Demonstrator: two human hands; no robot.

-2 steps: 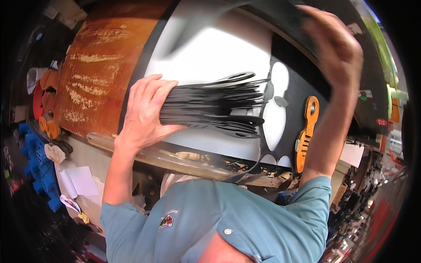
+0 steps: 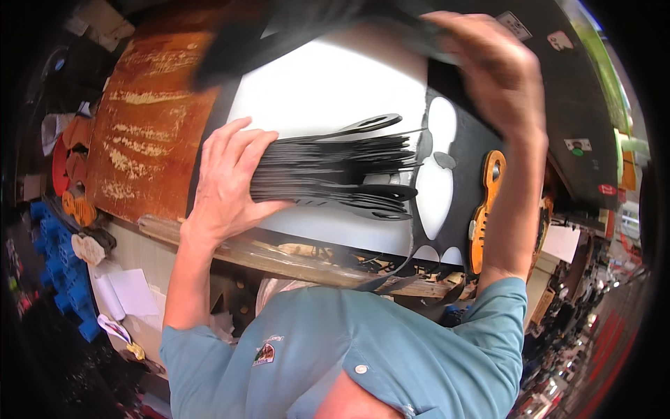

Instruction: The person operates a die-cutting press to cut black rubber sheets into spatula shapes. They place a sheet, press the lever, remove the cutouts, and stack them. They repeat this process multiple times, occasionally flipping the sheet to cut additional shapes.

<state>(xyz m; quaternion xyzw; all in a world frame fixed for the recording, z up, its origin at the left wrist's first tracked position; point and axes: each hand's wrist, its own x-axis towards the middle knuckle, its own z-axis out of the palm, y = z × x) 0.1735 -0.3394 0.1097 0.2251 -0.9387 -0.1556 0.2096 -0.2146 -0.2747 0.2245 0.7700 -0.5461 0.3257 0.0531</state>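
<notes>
My left hand [image 2: 227,183] is wrapped round the left end of a thick stack of thin black cut-out pieces [image 2: 335,164], its fingers over the top and its thumb along the near side. The stack's right ends fan apart, and some show slots or loops. It rests on a white board [image 2: 314,91]. At the upper right my right hand [image 2: 499,73] is raised and smeared by motion. From its fingers a blurred black sheet [image 2: 272,45] stretches leftward above the far part of the board. The exact grip of the fingertips is hidden.
Right of the board lies a black sheet with cut-out openings [image 2: 469,140], white showing through. On it sits an orange slotted shaped tool [image 2: 481,223]. A scuffed brown board [image 2: 150,119] is at left. Blue plastic pieces [image 2: 66,265] and white paper [image 2: 132,290] lie lower left.
My right hand has moved a little left, and the blurred black sheet has swept left across the far edge of the board. My left hand and the stack have barely shifted.
</notes>
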